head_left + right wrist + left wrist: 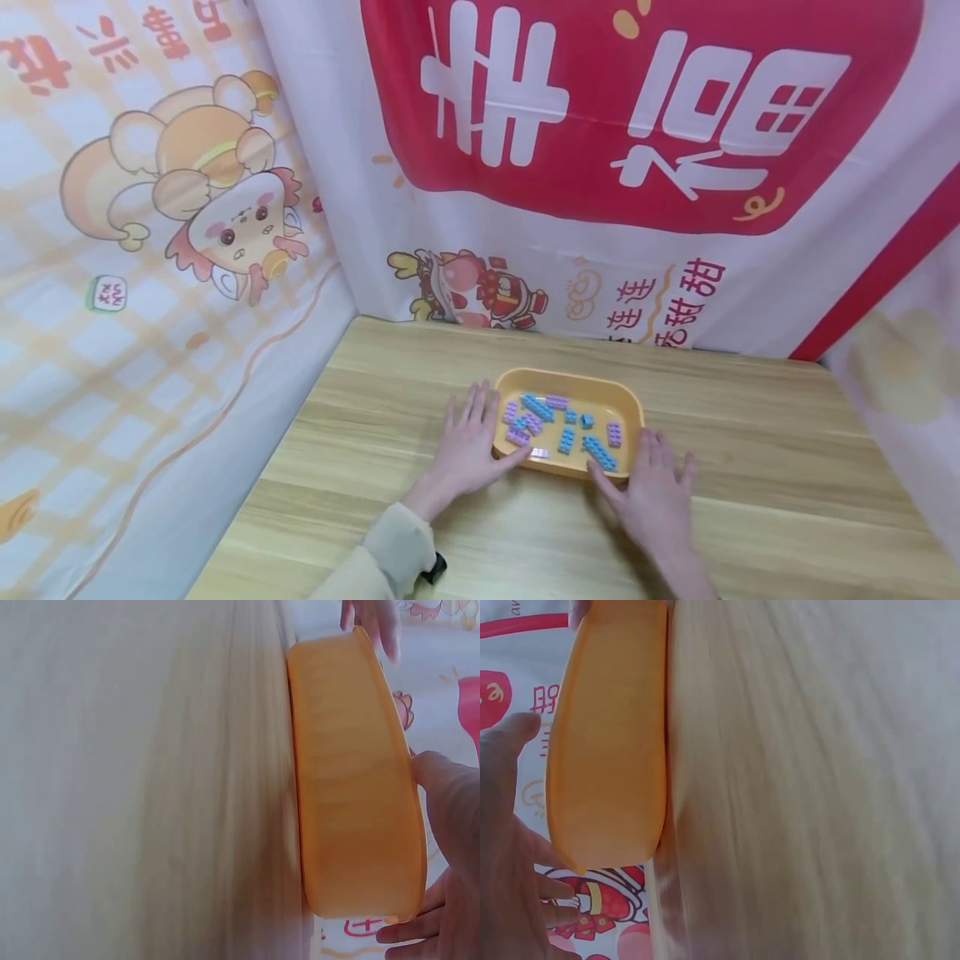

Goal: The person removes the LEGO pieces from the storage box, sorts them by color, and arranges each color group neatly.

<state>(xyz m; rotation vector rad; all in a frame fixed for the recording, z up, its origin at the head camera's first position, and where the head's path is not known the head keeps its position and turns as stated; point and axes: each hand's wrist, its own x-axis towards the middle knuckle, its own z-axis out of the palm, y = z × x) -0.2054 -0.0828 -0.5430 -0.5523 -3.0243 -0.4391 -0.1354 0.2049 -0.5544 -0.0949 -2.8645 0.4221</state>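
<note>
The orange tray (592,387) sits on the wooden tabletop (772,450), set in from the far edge, with wood reaching well out to left and right. The left hand (471,450), fingers spread, lies at the tray's left end; the right hand (656,500), also spread, touches the right end, thumb against the near rim. Blue bricks (599,452) and purple bricks (614,434) lie inside.

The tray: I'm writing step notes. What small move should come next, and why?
Perhaps the right hand should reach in for the nearest blue brick: the tray sits on the table with the left hand at its other end, and neither hand holds a brick.
</note>
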